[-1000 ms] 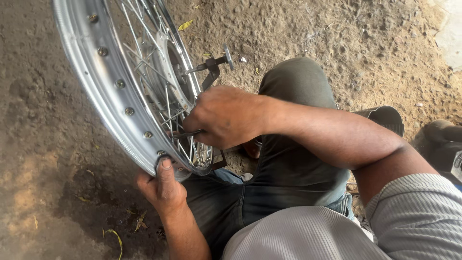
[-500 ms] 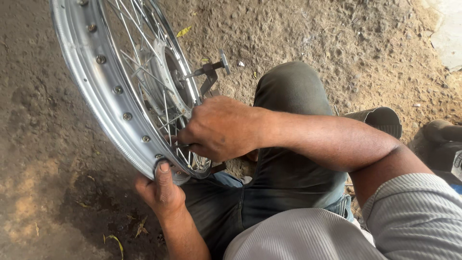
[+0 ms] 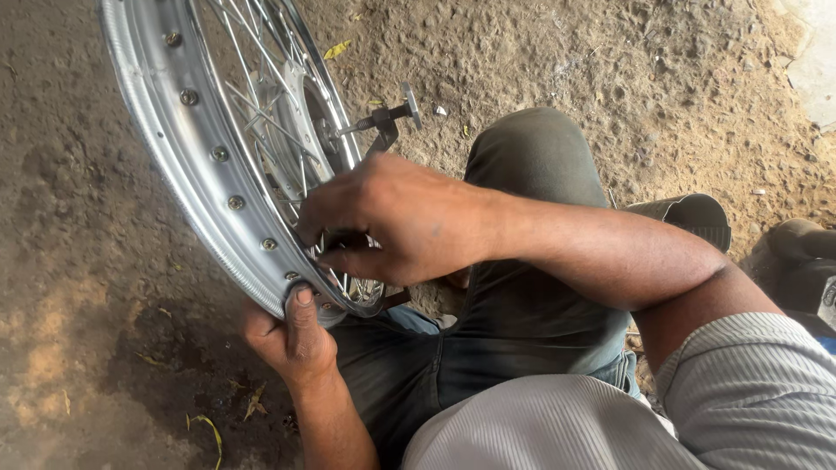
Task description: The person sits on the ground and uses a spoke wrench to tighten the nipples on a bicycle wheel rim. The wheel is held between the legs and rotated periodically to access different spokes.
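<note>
Bracing the spoked wheel rim (image 3: 187, 165) upright against our lap, we kept it standing on edge over the dirt ground (image 3: 78, 348). Our left hand (image 3: 292, 344) cupped the rim's lowest edge from beneath, thumb pressed flat on the bright metal, its grip closed on the rim. Our right hand (image 3: 392, 228) reached across with the forearm level, its fingers curled tight at the spokes (image 3: 261, 130) near the rim; whatever small thing they pinched there was hidden, so we could not tell what it held. We judged the rim could roll or tip off our knee if the lower hand slackened, and fingers could get nipped between crossing spokes. The axle stub (image 3: 392, 115) jutted toward our knee
</note>
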